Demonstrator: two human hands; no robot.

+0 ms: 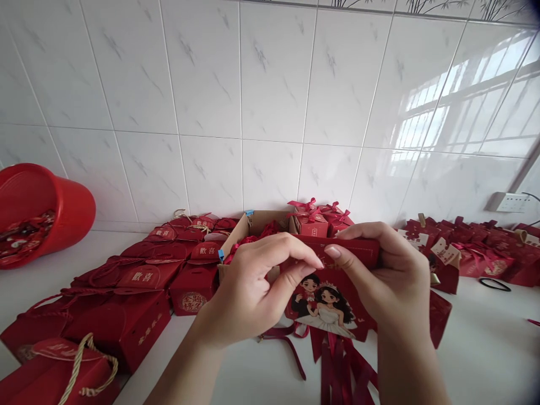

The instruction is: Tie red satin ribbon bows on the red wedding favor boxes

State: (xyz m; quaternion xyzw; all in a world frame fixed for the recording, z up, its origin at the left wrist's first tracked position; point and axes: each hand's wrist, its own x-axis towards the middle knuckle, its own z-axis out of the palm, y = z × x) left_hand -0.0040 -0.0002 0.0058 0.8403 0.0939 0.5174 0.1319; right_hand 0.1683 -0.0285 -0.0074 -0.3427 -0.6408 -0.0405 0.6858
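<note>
Both my hands hold a small red gift box [333,298] printed with a cartoon bride and groom, raised above the white counter [485,349]. My left hand [253,287] pinches the box's top edge from the left with thumb and fingers closed. My right hand [383,275] grips the top edge from the right, fingers curled over it. Dark red ribbons [341,365] hang down below the box.
Rows of red gift boxes with handles [139,281] lie on the left. An open cardboard carton [253,225] with ribbons stands behind my hands. More red boxes [476,253] sit at right. A red plastic tub [42,214] is at far left. A tiled wall [270,101] backs the counter.
</note>
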